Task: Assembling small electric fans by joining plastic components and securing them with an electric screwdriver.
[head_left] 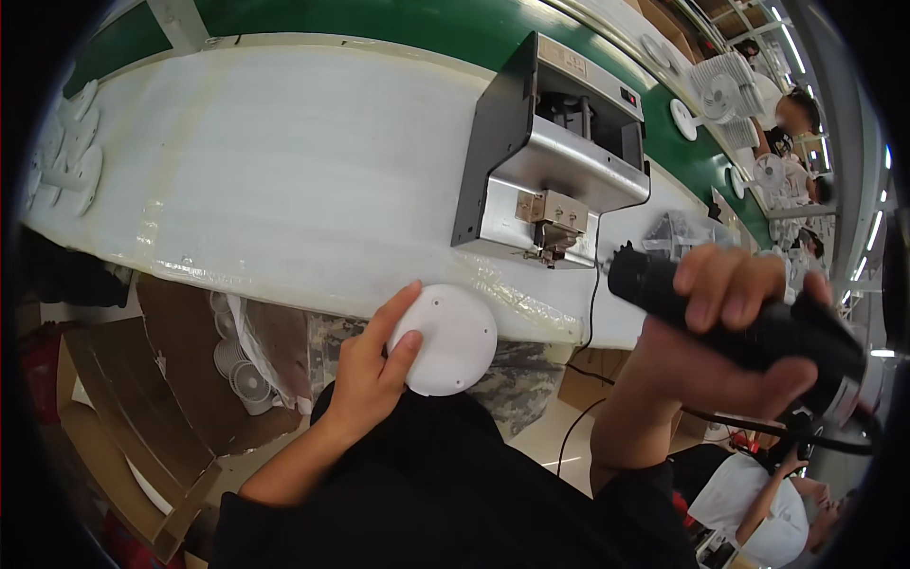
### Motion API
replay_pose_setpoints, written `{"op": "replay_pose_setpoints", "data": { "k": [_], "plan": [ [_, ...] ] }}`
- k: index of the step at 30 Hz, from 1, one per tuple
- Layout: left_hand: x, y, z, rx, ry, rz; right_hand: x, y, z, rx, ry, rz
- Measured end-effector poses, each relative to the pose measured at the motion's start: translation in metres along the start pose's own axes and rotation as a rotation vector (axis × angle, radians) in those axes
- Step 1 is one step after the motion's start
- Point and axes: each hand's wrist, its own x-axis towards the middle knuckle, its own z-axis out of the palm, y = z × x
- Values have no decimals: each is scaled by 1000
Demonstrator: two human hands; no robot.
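Observation:
Near the front edge of the workbench, my left hand (368,375) grips a round white plastic disc (453,343), which looks like the base of a small fan. My thumb and index finger lie on its face, and a few small screw holes show near its rim. My right hand (706,346) is wrapped round a black electric power driver (649,287), raised to the right of the disc and apart from it. Its tip end points left toward a metal bench machine (569,156). The hand and tool are slightly blurred.
White plastic parts (81,161) are heaped at the bench's far left. Below, a cardboard box (180,356) stands beside white fans (249,381). Behind the machine runs a green conveyor (398,21) carrying white fans (720,95). A black cable (594,313) hangs over the bench edge.

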Motion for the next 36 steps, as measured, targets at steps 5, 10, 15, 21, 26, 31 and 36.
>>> {"op": "replay_pose_setpoints", "data": {
  "k": [5,10,15,21,26,31,36],
  "plan": [
    [-8,11,13,21,227,98,-2,20,-9,59,-57,118],
    [-18,-13,21,-115,309,66,5,20,-11,86,-146,192],
    [-6,20,5,-225,33,-203,-14,7,2,164,-75,258],
    [-3,5,17,-125,106,-20,-30,13,19,262,-87,289],
    [-3,3,20,-79,151,19,-34,19,20,212,-176,318],
    [-2,5,20,-93,122,1,-37,26,24,199,-168,307],
    [-2,5,22,-99,154,21,-34,32,29,136,-231,376]
  ]
}}
